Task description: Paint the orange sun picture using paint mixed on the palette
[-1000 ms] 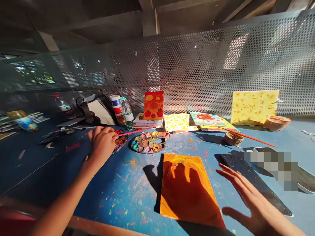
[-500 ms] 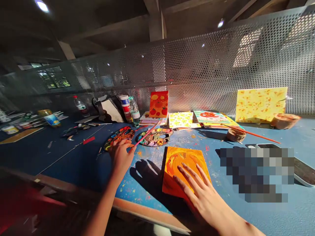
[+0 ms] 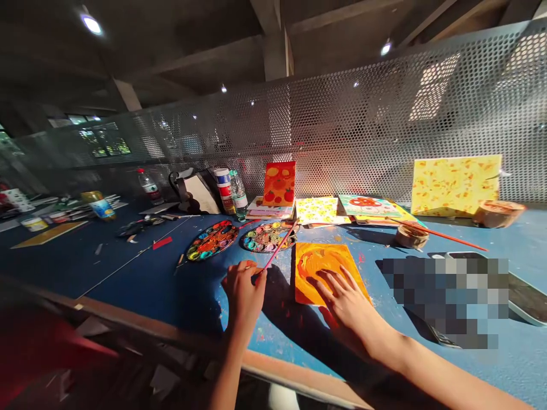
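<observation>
My left hand (image 3: pixel 245 290) is closed around a thin pink paintbrush (image 3: pixel 280 247), its bristle end pointing up and away to the right. Fingers spread, my right hand (image 3: pixel 346 302) lies on the lower right part of an orange painted canvas (image 3: pixel 310 290), which has thick curved strokes on it. Just beyond my left hand are two oval paint palettes: one smeared with red and orange (image 3: pixel 212 239), the other with several wells of mixed colours (image 3: pixel 267 236). The brush crosses in front of the second palette's right edge.
A red fruit painting (image 3: pixel 279 185) leans behind the palettes near a water bottle (image 3: pixel 239 196) and stacked paint jars (image 3: pixel 224 191). Rightward are a wooden cup (image 3: pixel 411 235) with a red brush (image 3: pixel 453 236), a yellow canvas (image 3: pixel 455 185) and a phone (image 3: pixel 530 299) beside a blurred patch.
My left hand has moved right with the paintbrush, away from the red-orange palette and nearer the canvas. The canvas has shifted slightly away from me, with my right hand still on it.
</observation>
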Demonstrator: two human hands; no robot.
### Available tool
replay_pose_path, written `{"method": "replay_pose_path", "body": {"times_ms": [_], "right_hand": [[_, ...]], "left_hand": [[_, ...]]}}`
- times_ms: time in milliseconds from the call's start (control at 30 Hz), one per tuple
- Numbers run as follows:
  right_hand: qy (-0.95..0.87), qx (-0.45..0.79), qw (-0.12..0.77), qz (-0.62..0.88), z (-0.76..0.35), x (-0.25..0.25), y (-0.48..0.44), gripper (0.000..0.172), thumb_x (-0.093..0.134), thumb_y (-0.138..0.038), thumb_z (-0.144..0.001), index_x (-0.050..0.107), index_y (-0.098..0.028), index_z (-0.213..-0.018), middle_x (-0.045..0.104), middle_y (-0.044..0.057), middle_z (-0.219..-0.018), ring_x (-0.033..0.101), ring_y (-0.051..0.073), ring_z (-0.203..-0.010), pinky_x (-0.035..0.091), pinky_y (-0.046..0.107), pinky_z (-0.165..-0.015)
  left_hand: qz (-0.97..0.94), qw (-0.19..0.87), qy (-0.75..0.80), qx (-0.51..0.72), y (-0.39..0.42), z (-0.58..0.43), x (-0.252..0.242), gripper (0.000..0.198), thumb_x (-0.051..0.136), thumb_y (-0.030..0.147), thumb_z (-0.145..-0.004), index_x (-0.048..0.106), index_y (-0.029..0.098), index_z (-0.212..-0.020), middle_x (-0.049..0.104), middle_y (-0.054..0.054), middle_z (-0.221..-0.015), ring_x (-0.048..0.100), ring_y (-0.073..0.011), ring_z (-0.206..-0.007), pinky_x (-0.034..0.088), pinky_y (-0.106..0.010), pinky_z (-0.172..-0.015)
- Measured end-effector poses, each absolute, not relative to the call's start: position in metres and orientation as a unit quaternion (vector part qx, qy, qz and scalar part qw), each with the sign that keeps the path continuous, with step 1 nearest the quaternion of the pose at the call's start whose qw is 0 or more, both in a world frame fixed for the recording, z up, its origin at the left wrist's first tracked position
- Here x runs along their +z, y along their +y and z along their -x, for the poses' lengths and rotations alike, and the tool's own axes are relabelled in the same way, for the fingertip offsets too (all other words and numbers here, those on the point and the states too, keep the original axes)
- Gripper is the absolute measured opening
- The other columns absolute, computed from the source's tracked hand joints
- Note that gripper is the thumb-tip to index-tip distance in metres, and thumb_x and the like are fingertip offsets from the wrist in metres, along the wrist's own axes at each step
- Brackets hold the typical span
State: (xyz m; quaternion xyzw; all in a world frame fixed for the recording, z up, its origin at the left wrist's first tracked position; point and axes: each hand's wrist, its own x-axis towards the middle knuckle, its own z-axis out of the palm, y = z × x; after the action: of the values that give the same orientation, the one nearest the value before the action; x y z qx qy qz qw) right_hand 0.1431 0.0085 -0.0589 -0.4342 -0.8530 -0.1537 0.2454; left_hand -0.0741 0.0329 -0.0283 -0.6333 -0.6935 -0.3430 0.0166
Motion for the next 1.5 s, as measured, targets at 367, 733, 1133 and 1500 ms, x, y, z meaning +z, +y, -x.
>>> {"method": "replay_pose_path", "body": {"times_ms": [367,733,1133,1500], "right_hand": [[-0.850,0.052,0.233,0.469,-0.153,-0.020,0.016,0.060,0.045,-0.012,-0.086,0.033,-0.013,-0.144,0.067,0.013,-0.104,0.062,0.029,-0.098,0.047,0.048,-0.090],[-0.847,0.089,0.242,0.464,-0.167,-0.011,0.024,0.053,0.043,-0.013,-0.089,0.041,-0.012,-0.142,0.066,0.016,-0.111,0.063,0.030,-0.102,0.050,0.047,-0.089],[-0.845,0.068,0.233,0.476,-0.246,-0.002,0.028,0.036,0.037,-0.019,-0.096,0.064,-0.021,-0.120,0.066,0.011,-0.118,0.066,0.021,-0.101,0.055,0.036,-0.088],[-0.734,0.027,0.291,0.613,-0.329,-0.020,0.050,0.030,0.044,-0.025,-0.091,0.071,-0.016,-0.098,0.074,0.010,-0.096,0.071,0.024,-0.084,0.057,0.034,-0.075]], "left_hand": [[0.685,-0.021,-0.616,-0.388,0.020,0.035,-0.032,0.015,0.057,0.019,-0.078,0.070,0.023,-0.071,0.071,-0.004,-0.093,0.060,-0.0272,-0.096,0.044,-0.045,-0.084],[0.724,0.073,-0.563,-0.392,0.024,0.022,-0.031,0.018,0.053,0.021,-0.080,0.069,0.026,-0.071,0.071,-0.004,-0.090,0.061,-0.0264,-0.086,0.046,-0.044,-0.075],[0.720,0.201,-0.620,-0.239,0.122,0.115,-0.003,0.024,0.051,0.030,-0.082,0.073,0.022,-0.074,0.070,-0.007,-0.093,0.054,-0.0289,-0.091,0.036,-0.042,-0.077],[0.708,0.203,-0.636,-0.229,0.169,0.151,-0.044,0.037,0.040,0.037,-0.085,0.073,0.021,-0.080,0.070,-0.009,-0.094,0.051,-0.0293,-0.091,0.037,-0.041,-0.080]]}}
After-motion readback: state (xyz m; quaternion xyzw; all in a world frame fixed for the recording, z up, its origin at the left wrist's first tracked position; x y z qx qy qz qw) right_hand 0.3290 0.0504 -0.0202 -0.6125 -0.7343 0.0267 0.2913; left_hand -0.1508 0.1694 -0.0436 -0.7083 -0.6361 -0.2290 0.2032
